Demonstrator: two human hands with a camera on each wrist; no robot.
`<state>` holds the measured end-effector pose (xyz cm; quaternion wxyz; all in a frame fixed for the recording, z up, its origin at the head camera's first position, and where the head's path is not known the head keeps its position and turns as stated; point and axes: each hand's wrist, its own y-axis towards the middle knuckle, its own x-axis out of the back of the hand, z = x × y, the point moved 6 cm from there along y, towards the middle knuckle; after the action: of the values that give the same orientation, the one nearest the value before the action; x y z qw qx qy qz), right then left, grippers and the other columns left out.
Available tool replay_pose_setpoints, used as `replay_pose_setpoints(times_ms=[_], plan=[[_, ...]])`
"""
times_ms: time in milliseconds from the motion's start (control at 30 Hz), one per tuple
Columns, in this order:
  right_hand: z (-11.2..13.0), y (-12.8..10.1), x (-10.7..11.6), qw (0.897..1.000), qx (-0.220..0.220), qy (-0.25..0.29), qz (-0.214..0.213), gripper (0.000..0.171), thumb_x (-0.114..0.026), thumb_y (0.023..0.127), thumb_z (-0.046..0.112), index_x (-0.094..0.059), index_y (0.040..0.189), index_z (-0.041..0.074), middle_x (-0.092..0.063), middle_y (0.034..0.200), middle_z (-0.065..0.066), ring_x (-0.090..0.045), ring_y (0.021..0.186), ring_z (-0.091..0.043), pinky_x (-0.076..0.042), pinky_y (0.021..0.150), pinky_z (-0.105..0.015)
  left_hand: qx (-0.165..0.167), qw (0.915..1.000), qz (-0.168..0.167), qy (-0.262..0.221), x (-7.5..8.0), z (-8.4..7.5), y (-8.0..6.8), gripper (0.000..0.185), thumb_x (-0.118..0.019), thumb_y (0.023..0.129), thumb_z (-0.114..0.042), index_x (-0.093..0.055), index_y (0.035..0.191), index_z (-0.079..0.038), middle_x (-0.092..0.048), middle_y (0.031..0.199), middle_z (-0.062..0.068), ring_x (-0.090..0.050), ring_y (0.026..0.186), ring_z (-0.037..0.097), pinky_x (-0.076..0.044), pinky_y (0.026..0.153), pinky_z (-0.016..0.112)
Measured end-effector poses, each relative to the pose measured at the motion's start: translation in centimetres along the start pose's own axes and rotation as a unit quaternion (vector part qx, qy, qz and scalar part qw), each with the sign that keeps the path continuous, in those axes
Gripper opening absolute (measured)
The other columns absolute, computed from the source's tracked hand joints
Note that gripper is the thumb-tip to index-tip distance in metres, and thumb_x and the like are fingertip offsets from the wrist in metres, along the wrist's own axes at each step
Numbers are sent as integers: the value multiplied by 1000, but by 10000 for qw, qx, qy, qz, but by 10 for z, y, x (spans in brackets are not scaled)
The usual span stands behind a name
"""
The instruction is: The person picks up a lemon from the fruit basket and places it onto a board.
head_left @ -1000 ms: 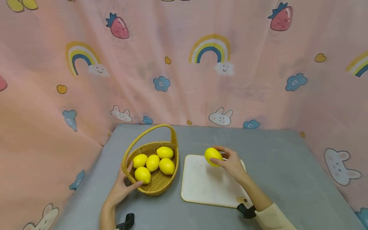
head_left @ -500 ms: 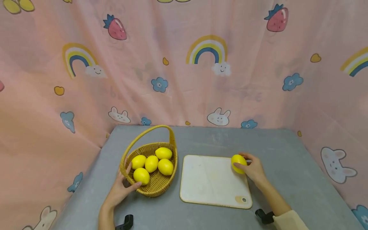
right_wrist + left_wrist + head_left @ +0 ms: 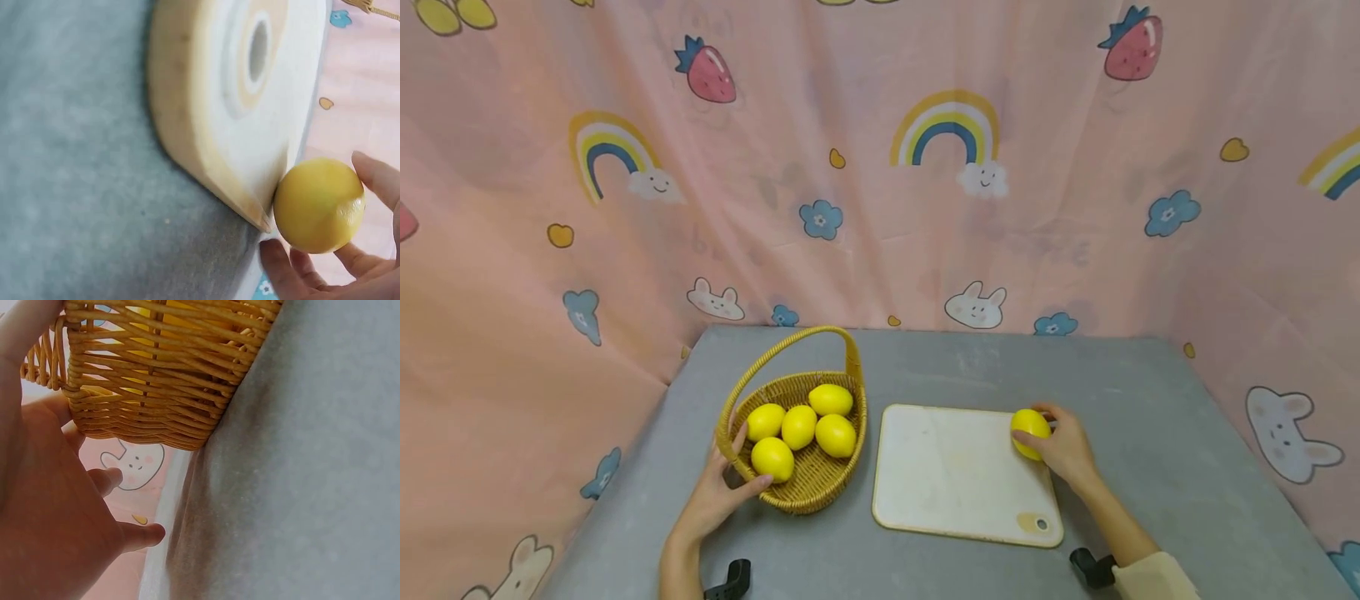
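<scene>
Where the grey table [image 3: 1150, 433] fills the lower half of the head view, it shows a matte, felt-like surface with rounded far corners, and it is closed in on three sides by a pink curtain [image 3: 880, 208] printed with rainbows, strawberries, blue flowers, hearts and white rabbits. From the middle of the table, the wicker basket [image 3: 808, 492] sits toward nine o'clock, its arched handle rising over the far rim, and four lemons in the basket [image 3: 799, 426] lie close together inside. A white cutting board [image 3: 955, 475] with a pale wooden edge and a hanging hole at its near right corner lies flat just to the three o'clock side of the basket, a narrow strip of grey between them.

At the board's far right corner, the right hand [image 3: 1063, 450] grasps a single lemon [image 3: 1030, 432]; the right wrist view shows the thumb below and the fingers curled behind the fruit, which sits at the board's edge and touches it. The left hand [image 3: 718, 492] rests against the basket's near left side at about seven o'clock, thumb hooked over the rim and fingers wrapped loosely along the woven wall, so it holds the basket. A cream sleeve covers the right forearm at the lower edge of the head view.
</scene>
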<state>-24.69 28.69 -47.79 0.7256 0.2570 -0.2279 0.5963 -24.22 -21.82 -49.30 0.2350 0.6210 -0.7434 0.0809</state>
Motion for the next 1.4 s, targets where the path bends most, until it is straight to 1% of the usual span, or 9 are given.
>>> replay_pose_setpoints(times_ms=[267,433,567,733,1000,1167,1233,1300,1400], plan=[[3,2,-4,9995,84,-136,282,59,-74,82,22,-48,123,-11,-45,119,-32,-50,102,-44,-49,79,-50,50,10000,11,36,0,-2,-1,89,-76,80,-19,-22,151,-19,4,156,-13,12,140,29,-3,99,72],[4,2,-5,9994,143,-205,254,60,-73,82,25,-47,124,-11,-44,119,-32,-48,103,-44,-47,80,-51,0,10000,-21,61,0,-1,-1,89,-76,80,-18,-22,151,-18,3,156,-11,11,140,30,-3,98,73],[3,3,-5,9994,148,-191,232,60,-72,83,26,-48,124,-10,-42,118,-30,-50,102,-43,-50,77,-47,-40,10000,-30,36,-2,0,0,88,-75,80,-16,-23,151,-17,3,157,-6,10,140,34,-4,97,74],[3,6,-7,9994,208,-194,199,56,-72,83,25,-51,122,-9,-41,116,-30,-53,99,-42,-52,73,-43,-42,10000,-33,-43,-1,1,-1,87,-75,81,-15,-22,151,-18,3,156,-9,10,139,35,-4,96,74],[4,6,-5,9994,201,-228,169,55,-69,85,27,-52,123,-8,-40,122,-31,-52,102,-43,-50,78,-47,-149,9998,-25,-114,-2,-2,-1,88,-75,80,-12,-23,150,-14,3,157,-9,14,139,33,-2,96,75],[9,10,-2,9995,197,-245,73,56,-67,86,28,-50,126,-8,-41,122,-31,-50,91,-37,-46,68,-40,-140,9999,-31,-65,-2,-1,-2,88,-76,79,-13,-23,150,-13,3,157,-7,14,139,34,-1,96,75],[14,11,0,9993,179,-317,-19,58,-66,87,31,-48,128,-8,-40,124,-31,-47,94,-38,-45,72,-44,-86,9999,-24,-49,-2,-1,-2,88,-76,79,-14,-23,150,-13,3,157,-6,14,139,34,-1,95,75],[25,14,1,9990,230,-340,-169,58,-66,87,30,-47,129,-6,-39,126,-30,-44,101,-41,-43,81,-53,-8,10000,-11,-52,-2,-1,-2,88,-75,80,-15,-23,150,-14,3,157,-6,15,139,34,-2,95,75],[53,20,-2,9975,491,-217,-463,55,-67,87,26,-48,130,-3,-39,129,-28,-37,116,-44,-32,95,-60,100,9999,-34,-16,-1,-1,-1,88,-76,80,-17,-23,150,-16,3,157,-5,15,139,34,-3,95,75]])
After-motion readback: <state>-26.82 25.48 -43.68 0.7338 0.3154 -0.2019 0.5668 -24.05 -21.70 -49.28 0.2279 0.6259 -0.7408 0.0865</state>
